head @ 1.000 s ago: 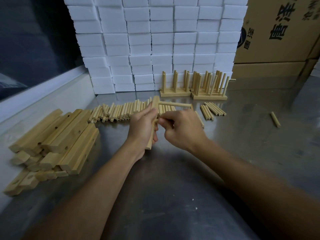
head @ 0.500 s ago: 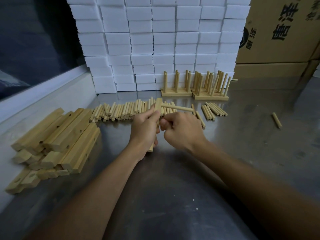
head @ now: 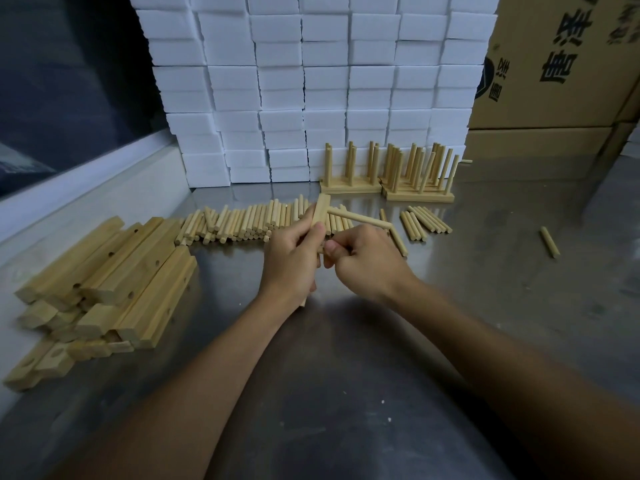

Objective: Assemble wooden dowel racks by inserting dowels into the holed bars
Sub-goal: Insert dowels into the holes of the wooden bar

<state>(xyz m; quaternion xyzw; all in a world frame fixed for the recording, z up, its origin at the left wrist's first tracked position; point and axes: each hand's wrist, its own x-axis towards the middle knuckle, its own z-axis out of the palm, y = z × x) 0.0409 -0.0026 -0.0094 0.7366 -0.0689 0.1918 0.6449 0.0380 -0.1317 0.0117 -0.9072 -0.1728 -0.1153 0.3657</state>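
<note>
Over the steel bench, our left hand (head: 294, 258) grips a pale holed wooden bar (head: 320, 216) upright, steadying it, while our right hand (head: 367, 261) pinches a second short wooden dowel (head: 341, 250) at a lower hole; one dowel (head: 356, 220) already juts sideways.

Head-worn view looks forward and down, close over the steel table (head: 485, 306).

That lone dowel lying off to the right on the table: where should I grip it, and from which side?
Pinch the lone dowel at mid-length, coming straight down from above. It lies flat on the metal table, apart from everything else, so both long sides are open to the fingers.
</note>
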